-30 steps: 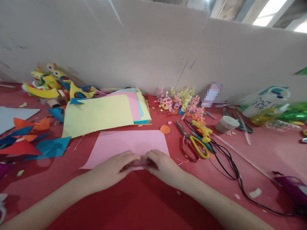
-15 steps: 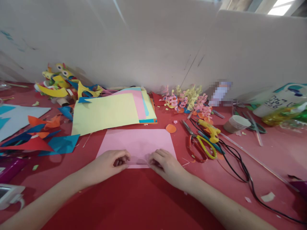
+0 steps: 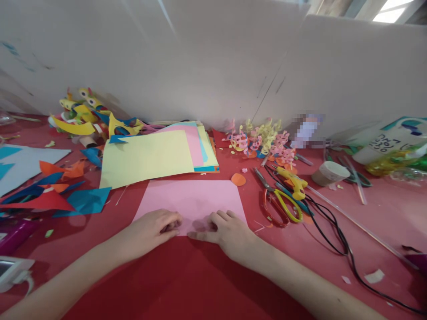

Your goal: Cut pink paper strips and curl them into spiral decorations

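A pink sheet of paper (image 3: pixel 195 193) lies flat on the red table in front of me. My left hand (image 3: pixel 160 229) has its fingers curled towards the thumb on the sheet's near edge, left of the middle. On the right of that edge rests my right hand (image 3: pixel 227 233). Its thumb stretches leftward along the paper's edge, while the fingers bend over the sheet. The fingertips of both hands touch the paper, and part of the near edge is hidden beneath them.
Behind the sheet lies a stack of coloured paper (image 3: pixel 147 155). To the right are scissors (image 3: pixel 275 200), a yellow glue gun (image 3: pixel 292 180) with a black cord, a paper cup (image 3: pixel 329 173) and curly paper pieces (image 3: pixel 267 138). Blue paper scraps (image 3: pixel 88 200) lie left.
My right thumb has stretched out leftward along the sheet's near edge, away from the bent fingers. My left hand has stayed almost in place.
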`<action>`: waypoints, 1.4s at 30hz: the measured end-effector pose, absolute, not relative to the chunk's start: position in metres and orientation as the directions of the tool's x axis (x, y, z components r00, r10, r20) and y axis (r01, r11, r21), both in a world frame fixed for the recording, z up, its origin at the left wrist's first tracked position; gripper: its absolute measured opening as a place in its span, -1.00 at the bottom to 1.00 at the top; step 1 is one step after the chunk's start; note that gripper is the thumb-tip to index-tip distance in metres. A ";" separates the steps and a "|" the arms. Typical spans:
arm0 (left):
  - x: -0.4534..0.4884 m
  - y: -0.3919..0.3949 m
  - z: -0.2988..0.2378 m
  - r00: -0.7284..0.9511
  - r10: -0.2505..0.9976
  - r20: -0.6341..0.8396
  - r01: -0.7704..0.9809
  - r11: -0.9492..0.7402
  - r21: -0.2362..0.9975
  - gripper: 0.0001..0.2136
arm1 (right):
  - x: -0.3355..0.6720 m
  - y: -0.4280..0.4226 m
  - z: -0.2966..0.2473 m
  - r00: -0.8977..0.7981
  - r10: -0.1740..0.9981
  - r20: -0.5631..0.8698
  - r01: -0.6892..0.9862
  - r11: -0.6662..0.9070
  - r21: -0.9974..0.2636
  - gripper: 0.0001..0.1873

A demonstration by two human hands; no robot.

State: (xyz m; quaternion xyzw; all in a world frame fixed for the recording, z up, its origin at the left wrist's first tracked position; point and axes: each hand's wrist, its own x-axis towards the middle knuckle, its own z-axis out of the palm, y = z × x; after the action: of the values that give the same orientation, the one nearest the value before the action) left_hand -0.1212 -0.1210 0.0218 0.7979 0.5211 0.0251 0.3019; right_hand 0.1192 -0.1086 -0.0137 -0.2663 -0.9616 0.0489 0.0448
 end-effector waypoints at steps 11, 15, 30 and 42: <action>-0.123 -0.120 0.025 0.436 0.844 -0.312 0.763 -0.164 0.625 -0.89 | 0.116 -0.103 -0.004 -0.870 0.480 0.113 0.447 0.865 -0.228 -0.56; -0.110 -0.124 0.023 0.446 0.850 -0.281 0.757 -0.191 0.625 -0.86 | 0.119 -0.104 -0.005 -0.863 0.480 0.155 0.408 0.845 -0.345 -0.62; -0.133 -0.130 0.023 0.377 0.860 -0.343 0.762 -0.077 0.643 -0.89 | 0.117 -0.107 -0.012 -0.847 0.499 0.182 0.405 0.828 -0.387 -0.61; -0.131 -0.136 0.019 0.421 0.861 -0.287 0.808 -0.212 0.550 -0.82 | 0.108 -0.111 -0.007 -0.860 0.494 0.130 0.431 0.838 -0.333 -0.62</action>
State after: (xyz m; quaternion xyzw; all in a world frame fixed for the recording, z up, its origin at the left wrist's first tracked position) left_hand -0.1313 -0.1360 0.0189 0.7773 0.5366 0.0403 0.3259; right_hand 0.1076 -0.1107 -0.0065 -0.2428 -0.9529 0.1478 0.1059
